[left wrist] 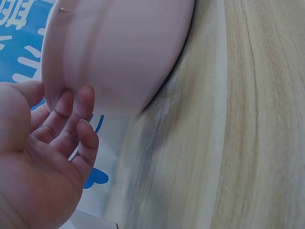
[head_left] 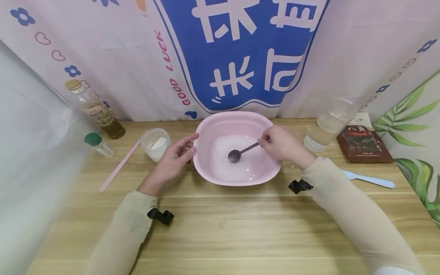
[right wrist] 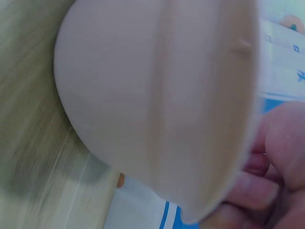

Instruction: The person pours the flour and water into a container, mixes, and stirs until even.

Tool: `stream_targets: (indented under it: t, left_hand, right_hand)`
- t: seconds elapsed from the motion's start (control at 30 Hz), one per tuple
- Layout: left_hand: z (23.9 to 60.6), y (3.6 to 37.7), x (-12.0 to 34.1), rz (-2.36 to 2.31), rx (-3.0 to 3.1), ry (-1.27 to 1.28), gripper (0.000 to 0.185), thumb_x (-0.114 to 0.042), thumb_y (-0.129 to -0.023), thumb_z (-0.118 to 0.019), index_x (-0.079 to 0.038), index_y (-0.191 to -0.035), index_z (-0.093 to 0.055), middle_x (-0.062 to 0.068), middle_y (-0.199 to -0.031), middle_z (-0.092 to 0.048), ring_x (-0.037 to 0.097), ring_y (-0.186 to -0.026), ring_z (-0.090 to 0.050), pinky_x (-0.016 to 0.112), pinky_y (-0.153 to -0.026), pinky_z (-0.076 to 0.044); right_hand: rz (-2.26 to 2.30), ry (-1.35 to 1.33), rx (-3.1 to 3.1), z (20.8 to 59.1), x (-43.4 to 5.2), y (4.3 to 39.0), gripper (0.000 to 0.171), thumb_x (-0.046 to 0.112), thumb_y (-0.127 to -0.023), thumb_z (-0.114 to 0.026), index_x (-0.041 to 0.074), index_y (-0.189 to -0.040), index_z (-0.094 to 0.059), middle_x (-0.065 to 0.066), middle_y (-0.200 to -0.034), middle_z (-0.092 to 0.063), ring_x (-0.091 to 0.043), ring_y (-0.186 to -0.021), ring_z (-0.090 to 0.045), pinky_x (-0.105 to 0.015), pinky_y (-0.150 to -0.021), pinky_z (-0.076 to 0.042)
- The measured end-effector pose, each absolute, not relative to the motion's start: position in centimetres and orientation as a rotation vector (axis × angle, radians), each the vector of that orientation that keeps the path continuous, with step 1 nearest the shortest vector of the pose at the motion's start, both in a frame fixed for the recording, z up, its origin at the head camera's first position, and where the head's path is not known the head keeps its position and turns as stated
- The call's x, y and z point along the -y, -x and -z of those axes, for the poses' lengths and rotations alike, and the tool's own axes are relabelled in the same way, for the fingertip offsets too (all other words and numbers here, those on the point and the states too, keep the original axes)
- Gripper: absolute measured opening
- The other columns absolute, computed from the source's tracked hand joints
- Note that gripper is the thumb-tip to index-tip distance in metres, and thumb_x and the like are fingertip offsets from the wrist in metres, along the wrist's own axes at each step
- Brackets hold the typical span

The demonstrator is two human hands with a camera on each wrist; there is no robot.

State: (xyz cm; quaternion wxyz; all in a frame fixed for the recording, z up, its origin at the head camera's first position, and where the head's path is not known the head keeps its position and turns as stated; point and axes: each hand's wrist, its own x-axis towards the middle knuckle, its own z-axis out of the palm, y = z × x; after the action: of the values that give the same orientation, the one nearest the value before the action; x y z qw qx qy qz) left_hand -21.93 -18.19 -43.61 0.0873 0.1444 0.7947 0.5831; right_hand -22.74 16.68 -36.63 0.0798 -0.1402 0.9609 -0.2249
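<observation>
A pink basin (head_left: 237,182) with whitish contents stands on the wooden table. My left hand (head_left: 176,156) is at its left side. In the left wrist view, the left thumb reaches the rim while the loosely bent fingers (left wrist: 85,102) touch the outer wall below it. My right hand (head_left: 280,143) pinches the handle of a small brown spoon (head_left: 235,156) over the basin's right rim. The spoon's round bowl lies at the white contents. In the right wrist view, the basin wall (right wrist: 119,86) hides the spoon, and the curled right fingers (right wrist: 252,191) show beside the rim.
Left of the basin are a jar of white powder (head_left: 156,147), a pink stick (head_left: 120,166), a green-capped shaker (head_left: 99,144) and an oil bottle (head_left: 99,112). To the right stand a clear pitcher of liquid (head_left: 324,128), a dark red packet (head_left: 364,145) and a light-blue-handled utensil (head_left: 374,180).
</observation>
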Motion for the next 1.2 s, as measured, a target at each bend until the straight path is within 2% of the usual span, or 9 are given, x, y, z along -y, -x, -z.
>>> stream_targets:
  t: [0.1, 0.3, 0.37, 0.53, 0.7, 0.93, 1.2]
  left_hand:
    - [43.6, 21.9, 18.2, -1.726, -2.38, -0.442, 0.05, -0.006, -0.111, -0.055, 0.0, -0.16, -0.048, 0.022, -0.116, -0.063, 0.006, -0.085, -0.064, 0.027, -0.078, -0.059]
    - [43.4, 21.9, 18.1, -1.72, -2.365, -0.431, 0.05, -0.01, -0.112, -0.055, -0.002, -0.161, -0.048, 0.023, -0.119, -0.062, 0.008, -0.087, -0.065, 0.027, -0.079, -0.06]
    - [43.4, 22.0, 18.1, -1.717, -2.36, -0.431, 0.05, -0.011, -0.112, -0.055, -0.003, -0.161, -0.048, 0.024, -0.119, -0.062, 0.007, -0.088, -0.065, 0.027, -0.08, -0.06]
    - [43.4, 22.0, 18.2, -1.715, -2.367, -0.429, 0.05, -0.009, -0.112, -0.055, -0.002, -0.161, -0.048, 0.023, -0.118, -0.062, 0.007, -0.087, -0.065, 0.027, -0.079, -0.06]
    - [43.5, 22.0, 18.2, -1.721, -2.371, -0.434, 0.049, -0.008, -0.112, -0.054, -0.001, -0.16, -0.048, 0.023, -0.117, -0.063, 0.006, -0.086, -0.065, 0.026, -0.078, -0.059]
    - [43.5, 21.9, 18.1, -1.721, -2.38, -0.438, 0.049, -0.007, -0.111, -0.055, -0.001, -0.16, -0.048, 0.023, -0.116, -0.064, 0.008, -0.084, -0.064, 0.026, -0.077, -0.058]
    - [43.6, 22.0, 18.1, -1.726, -2.382, -0.452, 0.049, -0.007, -0.111, -0.055, 0.001, -0.16, -0.048, 0.026, -0.117, -0.063, 0.005, -0.084, -0.063, 0.023, -0.076, -0.057]
  right_hand:
    - [0.689, 0.42, -2.935, 37.0, -16.0, 23.1, 0.024, 0.014, -0.106, -0.063, -0.002, -0.095, -0.078, -0.012, -0.082, -0.071, -0.025, -0.075, -0.063, -0.032, -0.065, -0.052]
    - [0.671, 0.399, -2.975, 36.5, -16.9, 23.8, 0.033, 0.01, -0.103, -0.061, 0.002, -0.072, -0.068, -0.009, -0.07, -0.061, -0.026, -0.07, -0.057, -0.032, -0.063, -0.046]
    - [0.681, 0.404, -2.932, 36.2, -17.4, 23.7, 0.034, 0.01, -0.102, -0.062, 0.003, -0.069, -0.067, -0.008, -0.068, -0.06, -0.025, -0.067, -0.057, -0.031, -0.061, -0.045]
    - [0.707, 0.419, -2.774, 36.0, -17.6, 23.7, 0.025, 0.012, -0.102, -0.065, -0.001, -0.085, -0.078, -0.01, -0.077, -0.069, -0.022, -0.069, -0.06, -0.029, -0.058, -0.048]
    - [0.721, 0.396, -2.714, 36.4, -15.5, 23.9, 0.025, 0.015, -0.104, -0.066, -0.003, -0.096, -0.08, -0.011, -0.082, -0.071, -0.021, -0.071, -0.059, -0.028, -0.06, -0.048]
    - [0.753, 0.306, -2.748, 36.5, -14.5, 24.5, 0.026, 0.014, -0.105, -0.066, -0.005, -0.096, -0.081, -0.012, -0.082, -0.071, -0.021, -0.073, -0.059, -0.027, -0.062, -0.047]
    - [0.703, 0.325, -2.709, 35.7, -16.5, 24.7, 0.025, 0.011, -0.104, -0.066, -0.005, -0.091, -0.081, -0.012, -0.08, -0.071, -0.019, -0.067, -0.058, -0.025, -0.054, -0.045]
